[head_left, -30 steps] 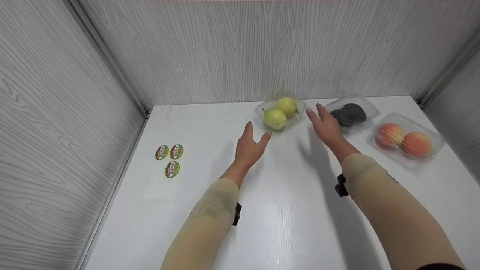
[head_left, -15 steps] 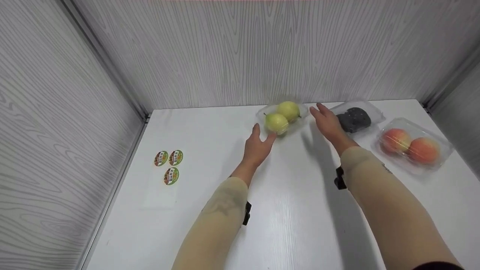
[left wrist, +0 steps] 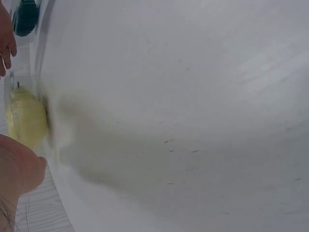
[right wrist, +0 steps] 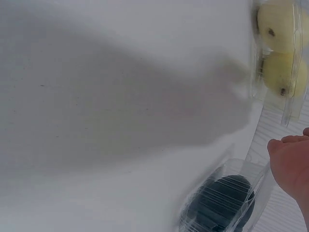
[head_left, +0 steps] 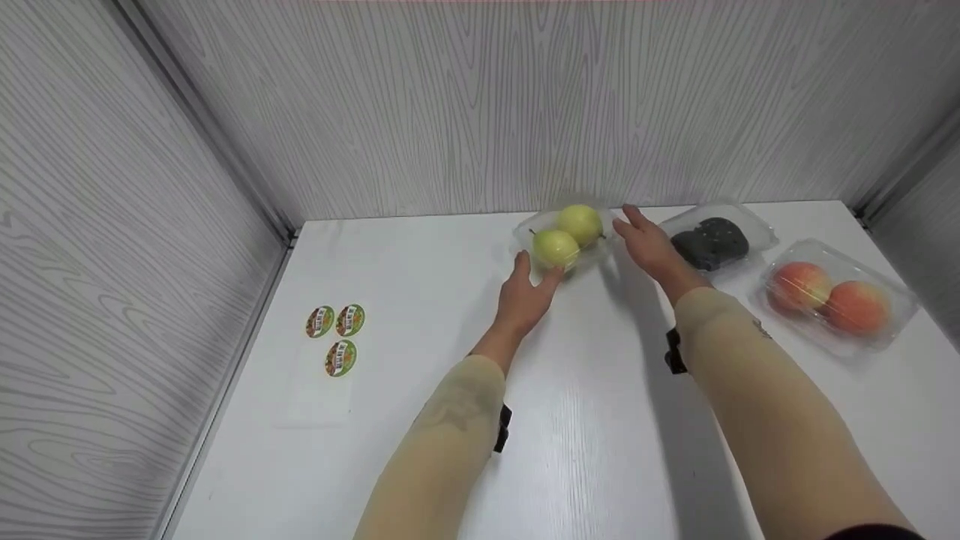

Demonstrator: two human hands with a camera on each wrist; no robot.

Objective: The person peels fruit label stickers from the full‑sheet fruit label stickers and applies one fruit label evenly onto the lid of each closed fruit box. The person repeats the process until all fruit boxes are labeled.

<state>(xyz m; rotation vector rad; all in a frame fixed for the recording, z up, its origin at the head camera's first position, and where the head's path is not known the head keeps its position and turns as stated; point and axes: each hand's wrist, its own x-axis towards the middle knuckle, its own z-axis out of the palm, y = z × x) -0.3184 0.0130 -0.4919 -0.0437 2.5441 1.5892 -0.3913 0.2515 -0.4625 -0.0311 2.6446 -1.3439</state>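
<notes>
Two yellow-green pears (head_left: pixel 556 248) lie in a clear plastic box (head_left: pixel 525 226) near the back wall, in the head view. My left hand (head_left: pixel 522 301) is at the box's near left corner, thumb and fingers spread, fingertips right at its edge. On the other side my right hand (head_left: pixel 649 244) reaches in with extended fingers, close to the box's right end. In the left wrist view a pear (left wrist: pixel 28 118) shows just beyond my left hand (left wrist: pixel 19 169). The right wrist view has my right hand (right wrist: pixel 292 164) between the pear box (right wrist: pixel 256 63) and a box with dark fruit (right wrist: pixel 219 203).
To the right stand a clear box holding dark fruit (head_left: pixel 711 244) and another with two peach-like fruits (head_left: pixel 857 307). Several round fruit stickers (head_left: pixel 341 358) lie on the white table (head_left: pixel 420 262) at the left. A wood-grain wall (head_left: pixel 450 105) closes off the back.
My left hand has moved forward and right, up to the pear box. My right hand has shifted only slightly, near the box's right end. The head view has tilted a little.
</notes>
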